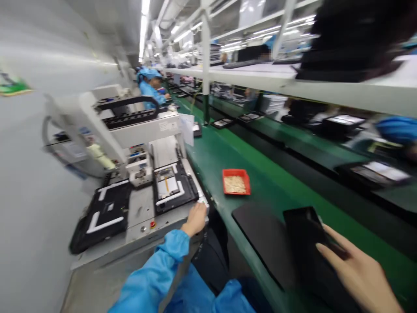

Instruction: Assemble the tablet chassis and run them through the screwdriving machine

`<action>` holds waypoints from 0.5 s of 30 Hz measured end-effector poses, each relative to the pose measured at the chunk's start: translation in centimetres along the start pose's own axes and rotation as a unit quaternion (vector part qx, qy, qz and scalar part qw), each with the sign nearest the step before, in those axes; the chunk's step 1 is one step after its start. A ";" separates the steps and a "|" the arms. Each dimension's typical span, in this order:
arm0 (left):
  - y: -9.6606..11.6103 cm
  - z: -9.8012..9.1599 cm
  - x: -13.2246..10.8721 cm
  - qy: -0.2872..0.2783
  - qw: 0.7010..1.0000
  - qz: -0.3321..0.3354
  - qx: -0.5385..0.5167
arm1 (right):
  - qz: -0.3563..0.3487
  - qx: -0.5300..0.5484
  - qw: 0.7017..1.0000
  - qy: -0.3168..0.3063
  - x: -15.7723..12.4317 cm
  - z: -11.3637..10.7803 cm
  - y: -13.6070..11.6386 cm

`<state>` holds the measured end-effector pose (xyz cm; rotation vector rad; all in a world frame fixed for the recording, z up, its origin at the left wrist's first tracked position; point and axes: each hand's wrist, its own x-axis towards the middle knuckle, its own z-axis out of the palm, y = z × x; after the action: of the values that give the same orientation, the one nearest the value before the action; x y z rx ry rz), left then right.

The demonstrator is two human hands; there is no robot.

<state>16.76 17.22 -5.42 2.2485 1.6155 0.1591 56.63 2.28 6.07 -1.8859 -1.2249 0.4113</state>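
Observation:
My left hand [196, 218] rests at the front right corner of a white bench machine [169, 126], fingers curled; what lies under them is hidden. On the machine's bed, a black fixture [192, 191] holds a device with its inside parts showing [167, 182]. A second black fixture [109, 208] with white strips lies to the left. My right hand [352, 261] grips a flat black panel [308, 243] by its right edge, thumb on top. The panel is tilted over the green bench, beside a dark flat mat [257, 230].
An orange-red tray [236, 172] of small pale pieces sits on the green bench [211, 152]. A conveyor [293, 169] with devices in black trays runs along the right, under a white shelf [260, 80]. A co-worker in blue [150, 89] works farther along.

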 end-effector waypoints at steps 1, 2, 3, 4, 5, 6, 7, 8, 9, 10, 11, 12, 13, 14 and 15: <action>0.0 0.0 0.3 -0.003 1.000 -0.009 0.005 | -0.007 -0.022 1.000 -0.004 -0.8 -0.4 0.4; 0.0 -0.1 0.4 -0.003 1.000 -0.016 0.010 | -0.014 -0.047 0.999 -0.006 -1.6 -0.6 0.6; 0.1 -0.2 0.4 -0.003 1.000 -0.018 0.015 | -0.033 -0.061 0.998 0.002 -2.3 -0.7 0.7; 0.2 -0.3 0.3 -0.001 1.000 -0.015 0.020 | -0.059 -0.071 0.996 0.011 -3.0 -0.5 0.6; 0.4 -0.3 0.1 0.001 1.000 -0.006 0.025 | -0.080 -0.084 0.993 0.016 -3.6 -0.2 0.4; 0.9 -0.2 -0.1 0.010 1.000 0.006 0.027 | -0.087 -0.101 0.991 0.021 -4.1 0.3 0.0; 1.6 0.0 -0.5 0.022 0.999 0.019 0.020 | -0.079 -0.119 0.989 0.028 -4.6 0.9 -0.4; 2.6 0.3 -1.0 0.044 0.999 0.031 -0.006 | -0.059 -0.134 0.989 0.032 -4.9 1.5 -1.0; 3.9 0.7 -1.5 0.079 0.991 0.040 -0.097 | -0.041 -0.145 0.988 0.017 -5.1 2.2 -1.7; 5.6 1.2 -2.2 0.075 0.974 0.048 -0.208 | -0.020 -0.156 0.988 0.001 -5.3 2.8 -2.4; 7.5 1.8 -3.0 0.028 0.942 0.051 -0.330 | -0.001 -0.164 0.986 -0.012 -5.3 3.3 -3.1; 9.6 2.4 -4.0 -0.055 0.890 0.049 -0.449 | 0.011 -0.168 0.985 -0.021 -5.3 3.8 -3.7; 11.8 3.1 -5.0 -0.151 0.823 0.038 -0.546 | 0.018 -0.167 0.986 -0.024 -5.2 4.2 -4.1; 13.9 3.8 -6.0 -0.236 0.752 0.017 -0.616 | 0.020 -0.159 0.987 -0.026 -5.1 4.4 -4.4; 15.7 4.4 -6.9 -0.297 0.690 -0.008 -0.660 | 0.017 -0.146 0.989 -0.027 -5.1 4.4 -4.3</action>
<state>29.76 5.40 -3.11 0.9391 0.6601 0.3804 48.76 0.67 5.99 -2.1568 -1.3494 0.3168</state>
